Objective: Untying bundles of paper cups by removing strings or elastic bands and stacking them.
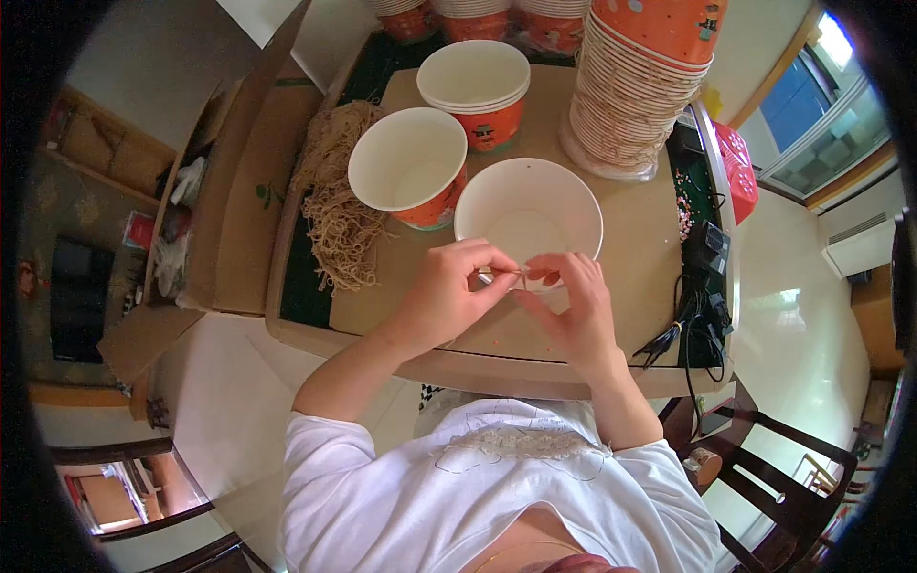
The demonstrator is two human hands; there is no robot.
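Note:
Right in front of me, a white-lined paper bucket [529,205] stands on the table with its near rim behind my fingers. My left hand [463,282] is closed in a pinch on a thin strand, which looks like beige string [522,278]; a small shiny bit shows by its fingers. My right hand [573,304] faces it, thumb and fingertips closed on the same strand at the bucket's near side. The exact tips are too small to make out. To the left lies a loose bundle of beige string [346,205].
Another orange-printed paper bucket [409,160] and a short nested stack [475,76] stand behind. A tall stack of strung buckets [630,100] rises at the back right. Black cables and adapters [705,306] lie along the right edge. An open cardboard box [244,201] adjoins the table's left.

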